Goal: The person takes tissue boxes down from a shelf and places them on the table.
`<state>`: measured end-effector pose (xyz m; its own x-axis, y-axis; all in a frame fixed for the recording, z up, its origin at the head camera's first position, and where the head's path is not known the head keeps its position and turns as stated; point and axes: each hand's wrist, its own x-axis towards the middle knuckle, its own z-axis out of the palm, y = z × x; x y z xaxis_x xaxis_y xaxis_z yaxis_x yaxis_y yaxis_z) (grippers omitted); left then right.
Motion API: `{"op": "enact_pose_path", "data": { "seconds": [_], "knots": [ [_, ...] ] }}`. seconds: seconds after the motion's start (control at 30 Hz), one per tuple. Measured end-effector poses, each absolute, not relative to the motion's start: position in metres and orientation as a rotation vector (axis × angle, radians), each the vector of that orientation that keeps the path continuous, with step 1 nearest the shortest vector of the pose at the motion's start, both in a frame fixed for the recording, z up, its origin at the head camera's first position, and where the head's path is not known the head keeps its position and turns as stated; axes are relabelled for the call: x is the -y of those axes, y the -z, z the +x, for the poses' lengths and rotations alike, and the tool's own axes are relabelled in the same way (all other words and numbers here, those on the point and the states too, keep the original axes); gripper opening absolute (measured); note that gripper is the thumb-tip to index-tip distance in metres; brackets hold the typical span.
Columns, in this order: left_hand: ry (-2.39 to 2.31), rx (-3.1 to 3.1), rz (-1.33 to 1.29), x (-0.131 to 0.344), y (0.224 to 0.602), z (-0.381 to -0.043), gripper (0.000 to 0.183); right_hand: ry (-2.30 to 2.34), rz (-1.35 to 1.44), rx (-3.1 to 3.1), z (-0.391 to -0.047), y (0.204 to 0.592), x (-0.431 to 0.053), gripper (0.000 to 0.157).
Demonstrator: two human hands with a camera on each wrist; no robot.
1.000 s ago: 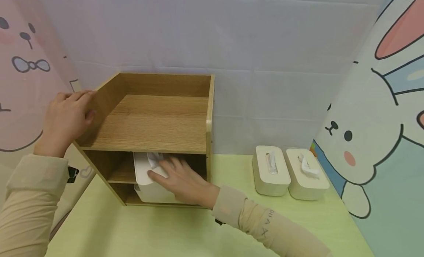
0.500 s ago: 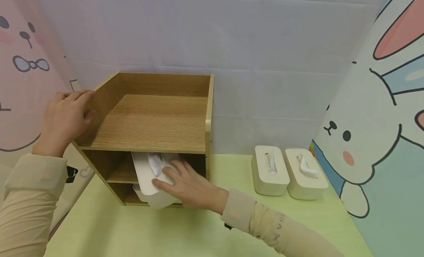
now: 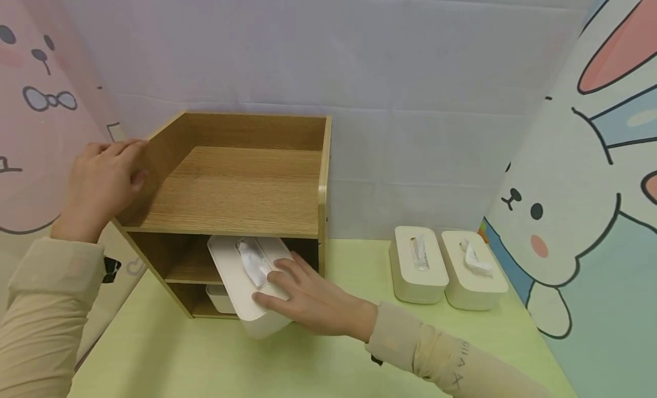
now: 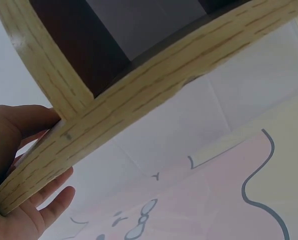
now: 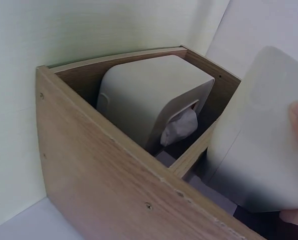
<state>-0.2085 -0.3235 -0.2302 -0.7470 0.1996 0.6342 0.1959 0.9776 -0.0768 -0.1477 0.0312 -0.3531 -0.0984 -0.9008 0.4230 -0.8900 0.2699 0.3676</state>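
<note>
My left hand (image 3: 102, 187) grips the left side panel of a wooden shelf (image 3: 246, 187). In the left wrist view, the thumb and fingers lie on either side of the panel's edge (image 4: 54, 160). My right hand (image 3: 320, 304) holds a white tissue box (image 3: 233, 275) across its lid, thumb on top, the far fingers partly hidden. This box is tilted and stands partly out of the middle compartment, with a tissue (image 3: 254, 261) poking from its slot. Another tissue box (image 5: 139, 95) sits in the bottom compartment, seen in the right wrist view.
Two more white tissue boxes (image 3: 420, 272) stand side by side on the green tabletop (image 3: 359, 341), right of the shelf. A pale cloth backdrop (image 3: 410, 130) hangs behind. Cartoon-printed panels (image 3: 564, 238) stand at both sides.
My right hand has drawn the tissue box forward and to the right out of the middle compartment, turning and tilting it. My left hand has stayed on the panel.
</note>
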Motion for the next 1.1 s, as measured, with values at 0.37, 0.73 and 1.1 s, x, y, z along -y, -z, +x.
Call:
{"op": "enact_pose_path", "data": {
  "seconds": [0.37, 0.73, 1.1],
  "knots": [
    [-0.004, 2.447, -0.275, 0.325, 0.231, -0.210, 0.046, 0.092, 1.682, 1.936, -0.139, 0.356, -0.060, 0.068],
    [-0.006, 2.415, -0.294, 0.324, 0.231, -0.210, 0.045, 0.124, 1.738, 1.891, -0.132, 0.357, -0.086, 0.077],
    [-0.019, 2.398, -0.308, 0.326, 0.232, -0.210, 0.045, 0.102, 1.771, 1.695, -0.131, 0.358, -0.108, 0.041]
  ]
}}
